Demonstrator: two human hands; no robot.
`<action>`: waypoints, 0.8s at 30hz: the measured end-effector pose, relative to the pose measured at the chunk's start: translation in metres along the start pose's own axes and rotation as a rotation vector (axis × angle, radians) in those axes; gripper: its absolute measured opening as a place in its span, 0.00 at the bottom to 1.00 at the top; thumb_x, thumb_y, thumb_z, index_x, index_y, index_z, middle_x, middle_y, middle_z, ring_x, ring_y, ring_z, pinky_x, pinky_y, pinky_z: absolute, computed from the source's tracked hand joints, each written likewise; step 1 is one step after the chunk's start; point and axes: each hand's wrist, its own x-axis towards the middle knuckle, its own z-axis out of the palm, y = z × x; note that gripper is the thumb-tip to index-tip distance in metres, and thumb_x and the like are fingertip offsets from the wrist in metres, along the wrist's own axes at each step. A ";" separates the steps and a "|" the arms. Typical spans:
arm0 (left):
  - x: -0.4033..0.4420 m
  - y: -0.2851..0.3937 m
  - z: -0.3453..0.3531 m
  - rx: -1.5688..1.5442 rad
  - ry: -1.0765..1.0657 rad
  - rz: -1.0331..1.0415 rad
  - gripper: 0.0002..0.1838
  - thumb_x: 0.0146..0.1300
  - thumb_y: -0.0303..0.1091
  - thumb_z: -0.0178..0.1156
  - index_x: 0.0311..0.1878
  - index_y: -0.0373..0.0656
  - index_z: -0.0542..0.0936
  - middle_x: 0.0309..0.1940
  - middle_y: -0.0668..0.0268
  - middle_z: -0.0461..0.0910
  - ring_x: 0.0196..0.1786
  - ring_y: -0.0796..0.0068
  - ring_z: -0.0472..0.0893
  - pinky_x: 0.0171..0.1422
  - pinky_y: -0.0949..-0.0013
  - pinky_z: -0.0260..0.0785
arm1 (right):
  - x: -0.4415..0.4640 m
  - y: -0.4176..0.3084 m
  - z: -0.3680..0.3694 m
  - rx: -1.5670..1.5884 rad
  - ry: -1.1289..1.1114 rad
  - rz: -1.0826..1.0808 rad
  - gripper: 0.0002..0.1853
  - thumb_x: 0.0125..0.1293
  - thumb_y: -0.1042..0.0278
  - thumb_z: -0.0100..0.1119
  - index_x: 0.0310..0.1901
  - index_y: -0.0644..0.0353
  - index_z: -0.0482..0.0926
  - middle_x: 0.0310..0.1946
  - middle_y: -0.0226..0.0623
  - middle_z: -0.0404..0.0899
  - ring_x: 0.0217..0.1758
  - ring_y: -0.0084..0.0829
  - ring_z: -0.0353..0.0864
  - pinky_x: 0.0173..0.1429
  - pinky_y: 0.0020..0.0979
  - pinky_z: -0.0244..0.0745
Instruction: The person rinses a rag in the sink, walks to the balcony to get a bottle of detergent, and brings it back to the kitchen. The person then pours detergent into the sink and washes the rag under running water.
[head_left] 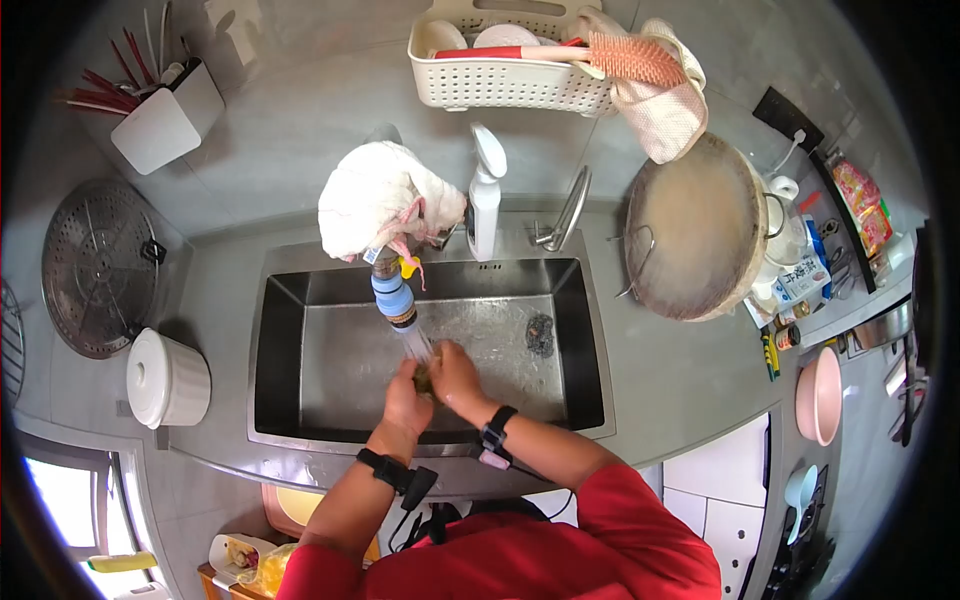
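Note:
Water runs from a blue faucet nozzle (394, 298) down onto both hands over the steel sink (340, 345). My left hand (408, 402) is closed around a small greenish-brown item (424, 380), too small to identify. Against the same item, on its right side, my right hand (456, 376) has its fingers curled in. Most of the item is hidden between the hands. A dark round scrubber or drain piece (540, 335) lies on the sink's bottom at the right. A white cloth (375, 200) covers the faucet above the nozzle.
Behind the sink stand a white spray bottle (484, 210) and a second metal faucet (565, 215). A white lidded pot (170, 380) is at the left, a large round pan or board (695, 230) at the right. A perforated basket (510, 85) holds dishes and a brush.

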 end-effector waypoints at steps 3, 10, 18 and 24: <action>-0.003 0.007 -0.006 -0.091 -0.092 -0.205 0.20 0.73 0.43 0.40 0.53 0.39 0.74 0.47 0.58 0.79 0.52 0.60 0.78 0.63 0.57 0.67 | -0.035 -0.047 -0.022 0.064 -0.093 -0.257 0.16 0.67 0.53 0.52 0.39 0.60 0.71 0.38 0.51 0.77 0.42 0.52 0.77 0.44 0.49 0.72; -0.011 -0.014 -0.010 0.045 -0.127 -0.038 0.15 0.73 0.36 0.43 0.57 0.43 0.70 0.55 0.63 0.75 0.60 0.67 0.72 0.71 0.57 0.58 | 0.035 0.019 -0.004 -0.135 0.013 -0.091 0.17 0.68 0.52 0.54 0.42 0.60 0.75 0.38 0.49 0.78 0.43 0.52 0.78 0.45 0.46 0.73; -0.041 0.017 0.007 -0.022 0.405 -0.190 0.33 0.70 0.53 0.47 0.71 0.45 0.58 0.70 0.55 0.55 0.72 0.58 0.60 0.71 0.37 0.53 | 0.024 0.030 0.000 0.674 -0.429 0.323 0.21 0.63 0.58 0.65 0.50 0.67 0.75 0.42 0.38 0.79 0.43 0.29 0.77 0.47 0.32 0.73; -0.023 0.022 -0.036 -0.097 -0.054 -0.308 0.27 0.71 0.56 0.41 0.63 0.46 0.69 0.59 0.56 0.71 0.62 0.58 0.72 0.64 0.45 0.64 | -0.015 -0.020 -0.036 0.457 -0.718 -0.276 0.17 0.62 0.59 0.64 0.46 0.63 0.80 0.43 0.43 0.80 0.49 0.35 0.79 0.54 0.33 0.71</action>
